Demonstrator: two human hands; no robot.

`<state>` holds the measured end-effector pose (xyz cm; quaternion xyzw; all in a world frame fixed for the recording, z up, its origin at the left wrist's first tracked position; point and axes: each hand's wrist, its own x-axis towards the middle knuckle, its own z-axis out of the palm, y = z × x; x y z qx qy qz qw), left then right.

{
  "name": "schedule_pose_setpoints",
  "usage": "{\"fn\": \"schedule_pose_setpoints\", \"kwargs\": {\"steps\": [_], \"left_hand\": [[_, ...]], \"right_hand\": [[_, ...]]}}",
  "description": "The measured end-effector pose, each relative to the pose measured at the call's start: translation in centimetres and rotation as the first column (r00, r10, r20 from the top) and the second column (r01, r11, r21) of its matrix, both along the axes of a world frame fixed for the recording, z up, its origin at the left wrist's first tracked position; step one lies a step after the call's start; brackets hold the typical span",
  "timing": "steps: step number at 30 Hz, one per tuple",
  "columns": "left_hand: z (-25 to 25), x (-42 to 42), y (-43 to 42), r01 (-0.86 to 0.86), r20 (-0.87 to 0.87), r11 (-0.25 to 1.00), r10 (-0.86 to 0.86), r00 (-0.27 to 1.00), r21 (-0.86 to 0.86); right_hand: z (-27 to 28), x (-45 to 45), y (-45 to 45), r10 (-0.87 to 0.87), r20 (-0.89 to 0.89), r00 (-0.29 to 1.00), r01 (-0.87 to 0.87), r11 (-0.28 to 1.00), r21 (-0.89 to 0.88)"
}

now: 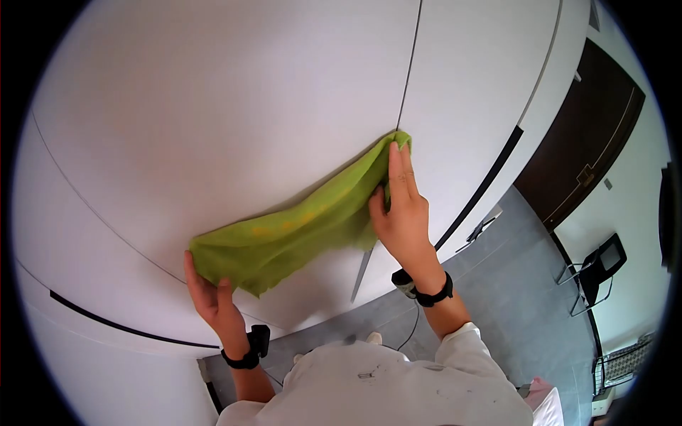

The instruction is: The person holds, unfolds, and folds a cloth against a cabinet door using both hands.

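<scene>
Your left hand [213,298] holds the left end of the green cloth [298,227], fingers along its edge and thumb beneath; how firmly it grips, you cannot tell. The cloth stretches between your hands, creased, against the white panel [213,106]. Your right hand [403,220] has the other end, two fingers straight over the corner, thumb tucked lower. You seem to be at the spreading-and-pressing step; a move from here would call for even pressure from both hands, so that neither corner slips or folds.

Left of your left hand and below it, a black strip [128,325] edges the panel. Directly above your right fingertips runs a thin seam [408,71]. Right of that hand come a second strip [483,184], grey floor [497,284], a dark door [586,135] and a black chair [604,266].
</scene>
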<state>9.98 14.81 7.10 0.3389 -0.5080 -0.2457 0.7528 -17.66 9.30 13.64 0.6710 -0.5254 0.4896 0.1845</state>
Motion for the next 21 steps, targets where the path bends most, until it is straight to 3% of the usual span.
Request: {"fn": "schedule_pose_setpoints", "kwargs": {"steps": [2, 6, 12, 14, 15, 17, 19, 21], "left_hand": [[-0.2, 0.1, -0.1, -0.001, -0.016, 1.000, 0.001, 1.000, -0.019], [0.4, 0.1, 0.2, 0.020, -0.073, 0.999, -0.022, 0.997, -0.033], [0.4, 0.3, 0.0, 0.054, -0.104, 0.998, -0.059, 0.993, -0.044], [0.5, 0.4, -0.1, 0.091, -0.123, 0.994, -0.098, 0.988, -0.058], [0.7, 0.5, 0.0, 0.126, -0.145, 0.990, -0.134, 0.980, -0.063], [0.9, 0.2, 0.0, 0.113, -0.097, 0.992, -0.119, 0.988, -0.061], [0.7, 0.2, -0.2, 0.103, -0.058, 0.992, -0.107, 0.993, -0.071], [0.2, 0.5, -0.2, 0.182, -0.046, 0.975, -0.189, 0.981, -0.129]], "right_hand": [[1.4, 0.0, 0.0, 0.113, 0.008, 0.994, -0.113, 0.994, 0.014], [3.7, -0.2, 0.1, 0.130, -0.042, 0.991, -0.131, 0.991, -0.026], [4.6, -0.3, 1.0, 0.224, 0.115, 0.968, -0.226, 0.974, 0.009], [6.0, -0.5, 1.9, 0.326, 0.439, 0.837, -0.430, 0.889, 0.159], [6.5, -0.8, 1.8, 0.331, 0.446, 0.832, -0.434, 0.888, 0.151], [7.8, -1.6, 1.4, 0.474, 0.585, 0.658, -0.628, 0.775, 0.078], [8.5, -2.2, 1.6, 0.445, 0.621, 0.645, -0.637, 0.762, 0.117], [7.6, -2.7, 0.9, 0.588, 0.675, 0.446, -0.776, 0.630, -0.035]]}}
